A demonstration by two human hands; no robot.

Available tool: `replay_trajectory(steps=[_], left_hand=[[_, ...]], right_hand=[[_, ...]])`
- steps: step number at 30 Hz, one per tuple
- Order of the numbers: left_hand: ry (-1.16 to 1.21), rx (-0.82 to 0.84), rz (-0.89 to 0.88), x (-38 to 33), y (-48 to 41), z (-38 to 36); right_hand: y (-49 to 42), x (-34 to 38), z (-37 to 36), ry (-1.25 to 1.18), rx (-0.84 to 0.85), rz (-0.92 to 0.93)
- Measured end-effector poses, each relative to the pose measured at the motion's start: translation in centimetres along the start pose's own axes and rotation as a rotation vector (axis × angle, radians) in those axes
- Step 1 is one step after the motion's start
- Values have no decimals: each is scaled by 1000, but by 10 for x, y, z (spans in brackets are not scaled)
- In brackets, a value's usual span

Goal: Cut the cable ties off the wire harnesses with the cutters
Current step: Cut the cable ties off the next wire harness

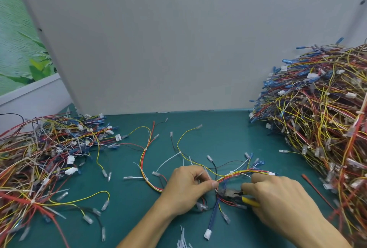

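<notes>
Head view, looking down on a green table [218, 134].

Left hand [188, 188]: fingers curled, thumb and forefinger pinching a wire harness [244, 172] at front centre, just above the table.

Right hand [278, 198]: fingers wrapped round the yellow handles of the cutters [233, 193], dark nose pointing left and pushed in among the wires just beside the left thumb. Cannot tell whether the jaws are biting on anything.

Held harness: red, yellow, blue and white leads running right from the pinch and passing behind the right hand's knuckles, with loose ends hanging below the cutters. White cable tie [231, 172] round the bundle, between the two hands.

Second harness [146, 149] flat on the table to the left of the hands.

Low tangled heap [39, 158] of harnesses at the left edge.

Tall heap [317, 109] at the right, stacked against a white panel [178, 39].

Cut white ties [182, 241] at the bottom edge, between the forearms.
</notes>
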State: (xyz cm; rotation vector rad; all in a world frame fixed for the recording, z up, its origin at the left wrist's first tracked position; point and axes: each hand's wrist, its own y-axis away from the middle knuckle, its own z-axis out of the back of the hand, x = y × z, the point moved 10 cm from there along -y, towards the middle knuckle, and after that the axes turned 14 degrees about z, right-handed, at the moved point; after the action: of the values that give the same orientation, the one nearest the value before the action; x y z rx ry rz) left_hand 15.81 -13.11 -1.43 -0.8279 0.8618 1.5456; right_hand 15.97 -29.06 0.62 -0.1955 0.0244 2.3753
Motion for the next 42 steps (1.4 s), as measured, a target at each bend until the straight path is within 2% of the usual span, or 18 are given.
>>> replay_trajectory(steps=[5,8,14,17,21,26,28,31,33,36,42], left_hand=[[14,10,0,2,-1,0],[69,29,20,4,0,1],[851,15,123,9,-6,34],[963,-60,151,19,-6,57],[824,-104,224,31,-6,58],[620,-92,254,30,-6,39],[399,-121,254,27,-6,38],[-192,-274,230,17,-1,45],[-361,-305,265,20,-1,45],[-439,-210,221,19,-5,32],[-325,70,109,12,-4,13]], right_hand=[[-1,-2,-7,-18,33,-17],[-1,-3,-5,-79,-8,-24],[0,-5,-2,-340,-67,25],[-3,2,-5,-426,-24,57],[-11,9,1,-458,24,83],[-32,4,25,-216,30,62],[-37,2,31,-90,45,58],[-38,-4,28,-52,79,18],[-37,-7,24,-59,99,11],[-38,-8,19,-56,114,18],[-40,-4,18,-53,152,55]])
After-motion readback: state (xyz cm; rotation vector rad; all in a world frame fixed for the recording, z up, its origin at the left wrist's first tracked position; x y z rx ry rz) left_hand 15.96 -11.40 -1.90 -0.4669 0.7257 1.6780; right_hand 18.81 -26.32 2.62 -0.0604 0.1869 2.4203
